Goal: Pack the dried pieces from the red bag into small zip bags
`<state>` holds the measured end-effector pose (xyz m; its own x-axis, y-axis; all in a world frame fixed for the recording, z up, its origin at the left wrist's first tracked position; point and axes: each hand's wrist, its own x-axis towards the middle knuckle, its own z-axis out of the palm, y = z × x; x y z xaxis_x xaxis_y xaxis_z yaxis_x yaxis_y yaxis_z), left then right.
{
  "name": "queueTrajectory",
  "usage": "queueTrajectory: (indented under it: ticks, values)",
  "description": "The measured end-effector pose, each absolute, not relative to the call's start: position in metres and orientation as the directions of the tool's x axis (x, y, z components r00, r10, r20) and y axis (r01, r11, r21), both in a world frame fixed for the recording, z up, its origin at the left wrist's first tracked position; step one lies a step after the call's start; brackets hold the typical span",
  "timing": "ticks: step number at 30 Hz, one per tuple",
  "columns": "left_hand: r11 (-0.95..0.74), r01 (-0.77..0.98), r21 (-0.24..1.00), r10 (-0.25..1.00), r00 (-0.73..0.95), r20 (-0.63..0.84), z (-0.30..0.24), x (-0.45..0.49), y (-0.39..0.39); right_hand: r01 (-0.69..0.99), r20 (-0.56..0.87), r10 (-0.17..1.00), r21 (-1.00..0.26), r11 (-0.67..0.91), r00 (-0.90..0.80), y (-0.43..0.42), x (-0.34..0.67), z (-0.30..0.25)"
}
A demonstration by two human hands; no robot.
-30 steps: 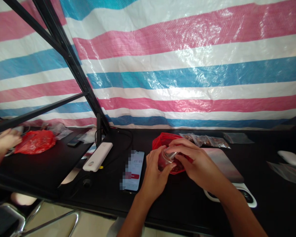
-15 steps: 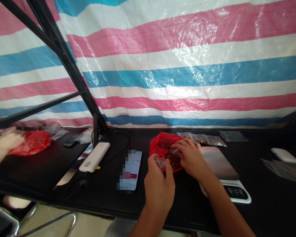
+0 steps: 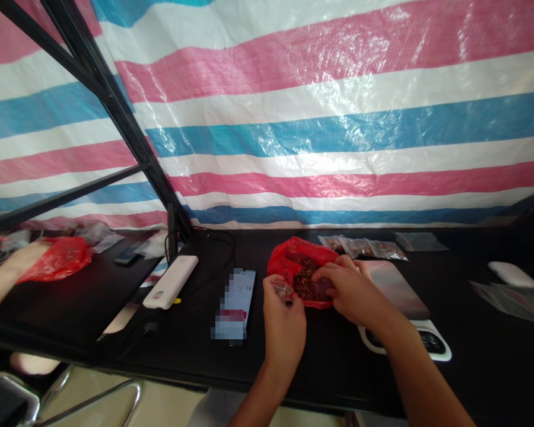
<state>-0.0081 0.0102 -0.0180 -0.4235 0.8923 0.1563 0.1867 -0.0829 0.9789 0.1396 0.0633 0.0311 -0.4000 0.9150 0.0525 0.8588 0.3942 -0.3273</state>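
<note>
My left hand [image 3: 283,323] is closed, pinching a small clear plastic bag [image 3: 282,289] at its top. My right hand [image 3: 355,292] is closed too, its fingertips reaching into an open red plastic bag [image 3: 293,256] of dark brown bits [image 3: 306,276] on the black table [image 3: 320,367]; what it pinches is hidden. The two hands sit close together over the red bag's front edge.
A phone [image 3: 234,303] lies left of my hands, with a white power bank [image 3: 170,281] and cables further left. Filled clear bags [image 3: 360,247] lie behind the red bag. A grey scale [image 3: 404,302] sits to the right. Another person's hand [image 3: 4,274] and red bag [image 3: 57,259] are far left.
My right hand has dropped from the small clear bag into the red bag. My left hand has lowered the clear bag. The view has shifted slightly.
</note>
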Motion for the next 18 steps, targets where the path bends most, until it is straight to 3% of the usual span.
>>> queueTrajectory:
  ticks: [5,14,18]
  values:
    - [-0.104,0.103,0.989,0.892,-0.429,0.139,-0.012,-0.006,0.011,0.865,0.081,0.914,-0.301,0.402,-0.397,0.06,0.142,0.033]
    - [-0.139,-0.099,0.985,0.912,-0.401,0.089,-0.007,-0.003,0.01,0.833,0.031,0.902,-0.372,0.41,-0.43,0.056,0.136,0.03]
    - [-0.187,-0.135,0.973,0.914,-0.386,0.122,-0.006,-0.005,0.01,0.847,0.059,0.903,-0.326,0.42,-0.425,0.057,0.127,0.028]
